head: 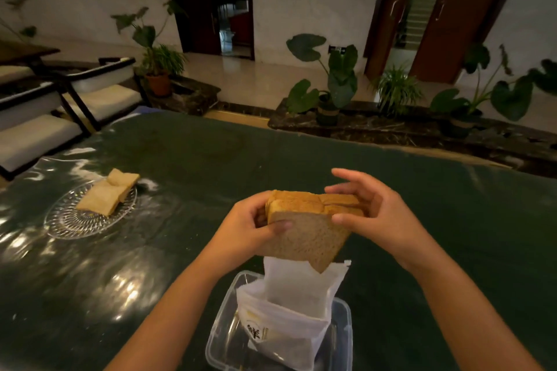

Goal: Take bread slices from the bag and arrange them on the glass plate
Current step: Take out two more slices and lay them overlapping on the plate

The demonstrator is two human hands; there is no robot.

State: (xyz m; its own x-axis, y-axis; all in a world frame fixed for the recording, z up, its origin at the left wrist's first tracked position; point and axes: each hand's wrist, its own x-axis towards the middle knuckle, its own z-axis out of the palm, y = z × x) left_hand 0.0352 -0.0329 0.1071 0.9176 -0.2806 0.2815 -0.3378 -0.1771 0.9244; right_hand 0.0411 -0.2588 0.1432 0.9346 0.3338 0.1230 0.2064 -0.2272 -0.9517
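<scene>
A stack of brown bread slices [304, 235] is held in the air above the table, between both hands. My left hand [244, 229] grips its left side, thumb on the front slice. My right hand [373, 211] holds the top right edge, fingers partly spread. Below them stands the white bread bag [289, 319], open at the top, inside a clear plastic container [220, 337]. At the left lies the glass plate [75, 223] with two or three bread slices [105, 193] overlapping on it.
The table [301, 153] has a dark green glossy cover. Chairs with white cushions [99, 99] stand off the table's far left. Potted plants [331, 84] line a dark ledge beyond the far edge.
</scene>
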